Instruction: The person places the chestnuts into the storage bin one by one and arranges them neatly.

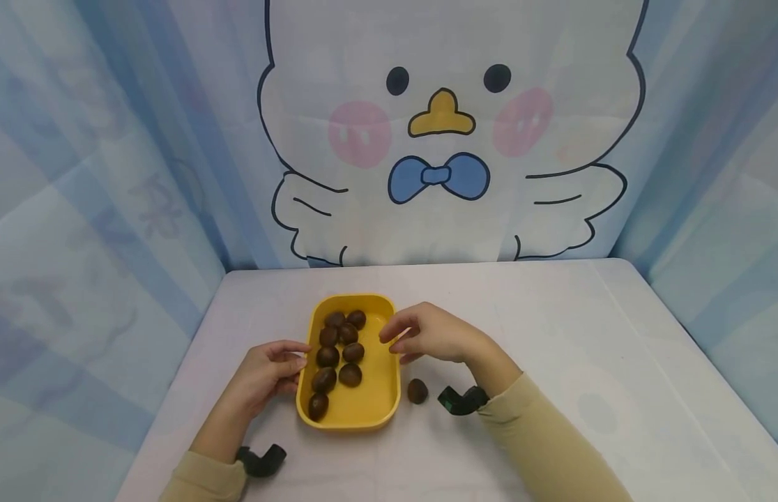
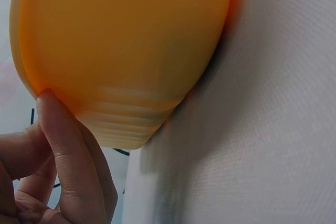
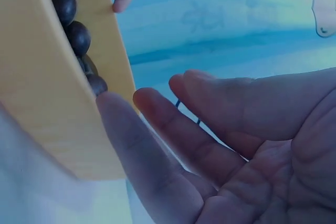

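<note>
A yellow tray [image 1: 375, 390] lies on the table with several glossy dark brown chestnuts [image 1: 328, 356] grouped along its left side and middle. At the tray's left rim, my left hand [image 1: 263, 376] pinches the edge, one fingertip [image 2: 50, 100] against the outer wall in the left wrist view. My right hand [image 1: 436, 335] is over the right rim, fingers loosely bent and apart, with nothing between them. In the right wrist view its fingertips overlap the tray wall [image 3: 47, 103], close to the chestnuts [image 3: 79, 38]. One loose chestnut [image 1: 417, 391] lies outside the tray, just right of it and below my right hand.
The white table [image 1: 571, 362] stretches away to the right of the tray. Behind it hangs a curtain [image 1: 439, 230] with a cartoon bird, and pale blue curtains [image 1: 81, 209] close in both sides. Dark wrist cameras [image 1: 462, 401] stick out from both wrists.
</note>
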Tool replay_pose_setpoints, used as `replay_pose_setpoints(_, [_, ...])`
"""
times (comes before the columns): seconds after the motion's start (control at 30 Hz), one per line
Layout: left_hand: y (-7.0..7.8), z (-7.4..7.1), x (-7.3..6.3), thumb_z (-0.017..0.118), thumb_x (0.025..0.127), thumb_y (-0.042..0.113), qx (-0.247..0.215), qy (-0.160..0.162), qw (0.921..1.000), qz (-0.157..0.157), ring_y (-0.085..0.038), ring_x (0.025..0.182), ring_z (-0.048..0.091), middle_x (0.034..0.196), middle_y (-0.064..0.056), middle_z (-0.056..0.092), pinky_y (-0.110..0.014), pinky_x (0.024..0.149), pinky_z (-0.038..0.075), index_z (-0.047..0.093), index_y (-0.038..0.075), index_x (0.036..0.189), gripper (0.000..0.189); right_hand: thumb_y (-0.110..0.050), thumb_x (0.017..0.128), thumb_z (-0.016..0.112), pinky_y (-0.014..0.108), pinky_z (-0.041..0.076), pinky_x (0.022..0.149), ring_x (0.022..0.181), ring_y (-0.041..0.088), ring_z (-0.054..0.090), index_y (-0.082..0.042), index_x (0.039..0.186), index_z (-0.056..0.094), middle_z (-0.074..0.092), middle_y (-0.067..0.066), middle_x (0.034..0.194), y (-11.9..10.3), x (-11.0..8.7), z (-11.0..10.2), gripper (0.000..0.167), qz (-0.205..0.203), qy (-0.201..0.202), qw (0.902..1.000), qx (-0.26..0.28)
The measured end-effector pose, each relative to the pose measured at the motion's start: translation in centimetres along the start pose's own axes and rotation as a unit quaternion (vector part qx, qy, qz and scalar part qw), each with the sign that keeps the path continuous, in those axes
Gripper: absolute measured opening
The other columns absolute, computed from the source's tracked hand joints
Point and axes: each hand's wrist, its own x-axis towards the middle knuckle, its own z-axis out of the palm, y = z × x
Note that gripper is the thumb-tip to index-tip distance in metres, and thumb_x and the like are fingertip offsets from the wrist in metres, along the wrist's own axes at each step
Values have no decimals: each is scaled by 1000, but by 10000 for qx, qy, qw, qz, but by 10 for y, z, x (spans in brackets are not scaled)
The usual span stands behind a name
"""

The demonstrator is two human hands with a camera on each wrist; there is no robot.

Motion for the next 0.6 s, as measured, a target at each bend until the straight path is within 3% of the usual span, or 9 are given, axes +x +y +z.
replay_pose_setpoints(0.17, [1,1,-1,71,100,4,10,9,10000,3,-14,66,66,88,-2,72,-27,61,64,65,-5,140,42,-3,102,68,37,67,90,113,29,75,-3,130,73,73,18,134,15,-8,-9,28,78,71,9998,197])
replay_pose_setpoints(0.4, [2,2,-1,71,100,5,44,87,9999,-39,-14,65,67,89,-2,72,-27,62,64,65,-4,140,41,0,97,70,38,67,92,115,37,73,-3,126,74,74,17,129,33,-15,-13,30,247,89,9991,323])
replay_pose_setpoints(0.6, [2,2,-2,71,100,5,78,77,9999,-50,-14,65,67,91,-3,72,-27,62,64,64,-5,140,42,1,90,78,38,64,95,110,22,74,-4,122,76,77,13,124,46,-18,-9,32,458,146,9988,-66])
